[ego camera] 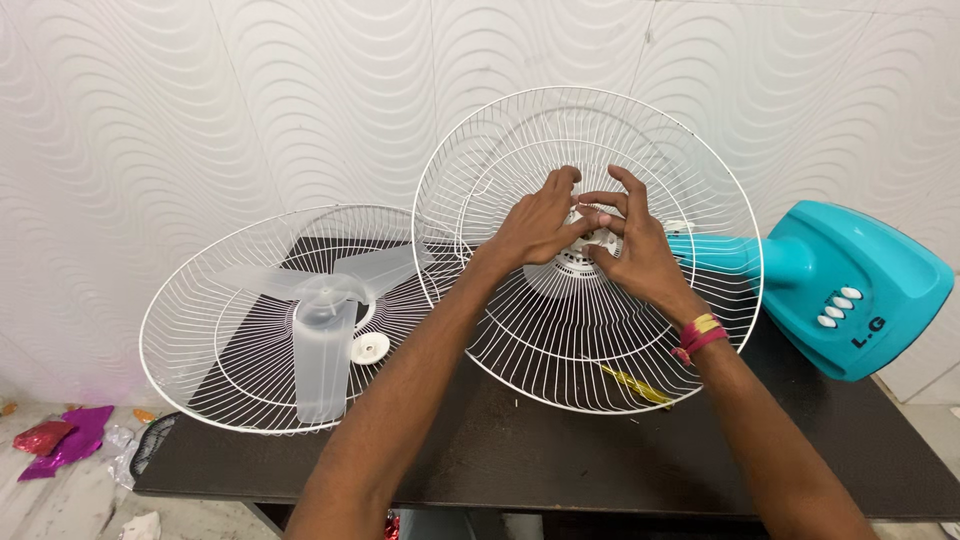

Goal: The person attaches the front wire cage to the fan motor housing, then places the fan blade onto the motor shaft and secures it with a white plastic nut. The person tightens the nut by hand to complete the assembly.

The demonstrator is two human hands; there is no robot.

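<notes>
Both hands are working at the hub of the rear fan guard (590, 330), which is standing tilted toward the back right of the dark table (540, 460), on the teal fan body (850, 290). The left hand (540, 225) and right hand (630, 250) are curling their fingers around a small white ring, probably a lock nut (592, 236), though it is mostly hidden. The front guard (220, 350) is lying at the left edge, holding the clear blade (322, 345).
</notes>
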